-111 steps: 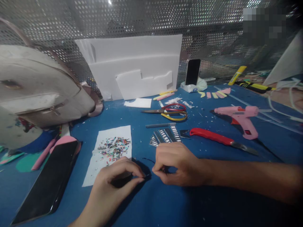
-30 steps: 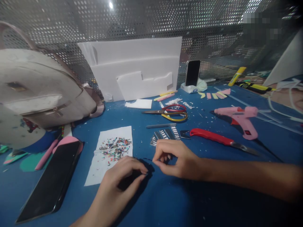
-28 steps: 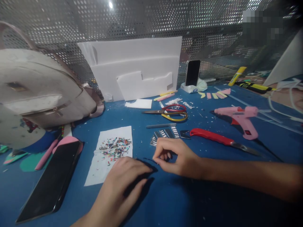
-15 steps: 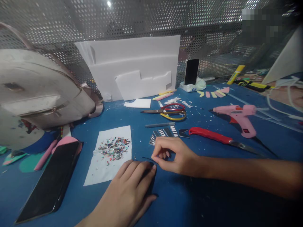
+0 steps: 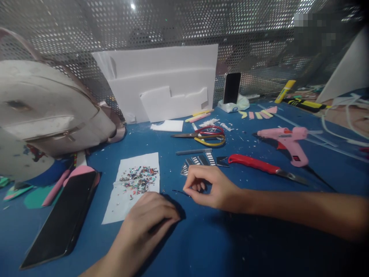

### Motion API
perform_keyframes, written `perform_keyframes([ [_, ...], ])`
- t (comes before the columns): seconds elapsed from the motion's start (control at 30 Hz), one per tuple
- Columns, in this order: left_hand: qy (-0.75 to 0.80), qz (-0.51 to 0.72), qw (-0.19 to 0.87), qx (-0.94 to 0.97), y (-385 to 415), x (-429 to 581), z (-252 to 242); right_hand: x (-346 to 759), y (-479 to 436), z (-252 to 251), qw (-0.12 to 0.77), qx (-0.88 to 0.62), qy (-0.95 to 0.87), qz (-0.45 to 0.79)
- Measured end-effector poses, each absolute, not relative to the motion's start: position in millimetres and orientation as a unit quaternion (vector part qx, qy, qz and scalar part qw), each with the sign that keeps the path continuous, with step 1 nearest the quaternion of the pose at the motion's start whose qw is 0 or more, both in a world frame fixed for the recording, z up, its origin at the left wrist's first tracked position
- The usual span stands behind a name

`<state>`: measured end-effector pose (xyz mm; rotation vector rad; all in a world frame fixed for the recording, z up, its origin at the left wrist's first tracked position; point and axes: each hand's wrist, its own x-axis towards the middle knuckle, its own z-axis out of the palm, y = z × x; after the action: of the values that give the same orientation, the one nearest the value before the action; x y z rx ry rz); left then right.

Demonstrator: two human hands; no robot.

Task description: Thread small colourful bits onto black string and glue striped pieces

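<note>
Although the right hand [image 5: 220,189] has fingers together at a dark strip [image 5: 178,191], its hold is unclear. Fingers on the left hand [image 5: 145,213] meet.

No text, label or number is legible anywhere.

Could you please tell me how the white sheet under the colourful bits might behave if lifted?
The white sheet looks thin and creased, so it would probably flop or fold along that crease. The colourful bits scattered on it appear loose, so they would likely slide off if it tilted.
</note>
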<state>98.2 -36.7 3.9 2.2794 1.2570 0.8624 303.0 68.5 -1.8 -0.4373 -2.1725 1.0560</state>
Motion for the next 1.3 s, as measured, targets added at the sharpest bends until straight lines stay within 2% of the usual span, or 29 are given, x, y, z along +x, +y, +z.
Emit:
perform_keyframes([
  [0.27,0.498,0.322,0.26,0.762,-33,94,6,302,68,2,0.337,-0.163,-0.831,0.411],
  [0.5,0.496,0.258,0.139,0.817,-23,70,11,302,72,-1,0.347,-0.137,-0.833,0.409],
  [0.8,0.516,0.222,0.211,0.8,-21,71,3,302,72,-1,0.343,-0.139,-0.832,0.414],
  [1.3,0.534,0.233,0.236,0.778,-24,87,1,302,69,0,0.331,-0.134,-0.842,0.404],
])
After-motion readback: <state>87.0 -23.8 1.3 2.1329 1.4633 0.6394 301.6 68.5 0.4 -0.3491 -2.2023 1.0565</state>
